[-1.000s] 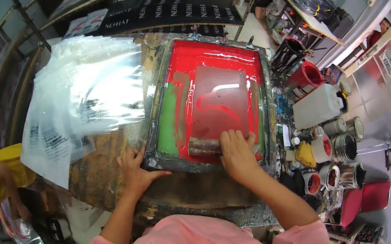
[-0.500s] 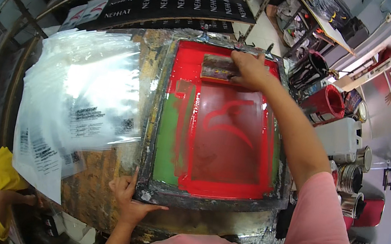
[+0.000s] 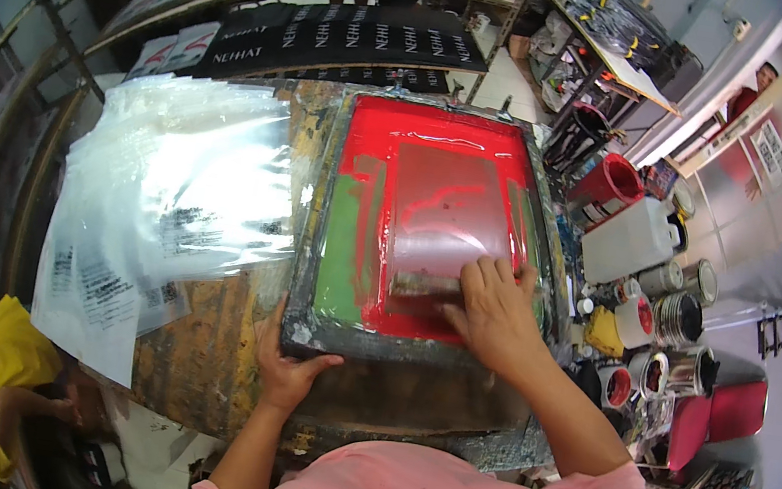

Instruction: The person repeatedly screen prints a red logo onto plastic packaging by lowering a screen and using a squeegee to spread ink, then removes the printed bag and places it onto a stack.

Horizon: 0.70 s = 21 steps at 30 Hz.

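A dark-edged screen printing frame [image 3: 314,233] rests on the worktable, its mesh coated with red ink [image 3: 428,129] and a green strip at the left. Through the mesh a reddish curved shape shows in a darker rectangle. My right hand [image 3: 500,314] is closed around the end of a squeegee [image 3: 423,287], which presses on the mesh toward its near end. At the frame's near left corner, my left hand [image 3: 284,370] grips the edge, thumb along the front and a finger up the side. Beside the frame lies a spread stack of clear plastic bags [image 3: 110,233] with black print.
Hinge clamps [image 3: 454,92] stand at the frame's far edge. Ink cans [image 3: 678,318], a red bucket [image 3: 611,181] and a white jerrycan [image 3: 629,242] crowd the right. Racks with black printed sheets [image 3: 341,40] stand behind. A person in yellow [image 3: 8,370] is at lower left, another person [image 3: 744,100] at the doorway.
My right hand has drawn the squeegee from the far end of the mesh toward me. My left hand stays at the frame's corner. The view has shifted somewhat.
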{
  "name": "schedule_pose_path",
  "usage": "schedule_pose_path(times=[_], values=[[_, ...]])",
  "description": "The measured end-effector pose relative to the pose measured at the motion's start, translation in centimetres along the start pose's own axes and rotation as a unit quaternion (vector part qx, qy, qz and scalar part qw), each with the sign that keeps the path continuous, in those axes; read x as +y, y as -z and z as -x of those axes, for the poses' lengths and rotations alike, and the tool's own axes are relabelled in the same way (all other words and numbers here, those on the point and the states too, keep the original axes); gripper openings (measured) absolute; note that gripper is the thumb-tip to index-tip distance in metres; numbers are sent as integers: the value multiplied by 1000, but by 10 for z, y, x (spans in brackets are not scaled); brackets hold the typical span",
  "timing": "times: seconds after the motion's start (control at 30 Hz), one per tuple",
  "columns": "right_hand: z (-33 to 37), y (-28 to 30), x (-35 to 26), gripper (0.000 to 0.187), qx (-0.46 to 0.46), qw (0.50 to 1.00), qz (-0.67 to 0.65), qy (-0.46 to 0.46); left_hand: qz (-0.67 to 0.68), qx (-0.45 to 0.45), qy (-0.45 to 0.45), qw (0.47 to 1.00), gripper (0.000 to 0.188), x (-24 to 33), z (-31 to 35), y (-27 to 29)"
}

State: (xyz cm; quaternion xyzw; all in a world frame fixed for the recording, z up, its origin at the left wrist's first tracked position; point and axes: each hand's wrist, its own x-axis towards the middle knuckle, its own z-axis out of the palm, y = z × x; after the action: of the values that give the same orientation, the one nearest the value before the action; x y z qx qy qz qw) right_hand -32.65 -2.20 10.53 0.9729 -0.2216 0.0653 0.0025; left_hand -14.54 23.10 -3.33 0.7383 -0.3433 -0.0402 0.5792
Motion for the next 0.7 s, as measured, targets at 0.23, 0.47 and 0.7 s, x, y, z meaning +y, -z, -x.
schedule_pose_path(times=[0.23,0.47,0.7], values=[[-36,112,5,46,290,956,24,25,47,-108,-129,985,93,17,-78,-38],[-81,161,31,55,309,950,36,9,-354,-319,-161,864,118,41,-48,-64],[-99,219,26,71,198,980,-21,-29,-281,-166,-222,919,71,20,-125,-88]])
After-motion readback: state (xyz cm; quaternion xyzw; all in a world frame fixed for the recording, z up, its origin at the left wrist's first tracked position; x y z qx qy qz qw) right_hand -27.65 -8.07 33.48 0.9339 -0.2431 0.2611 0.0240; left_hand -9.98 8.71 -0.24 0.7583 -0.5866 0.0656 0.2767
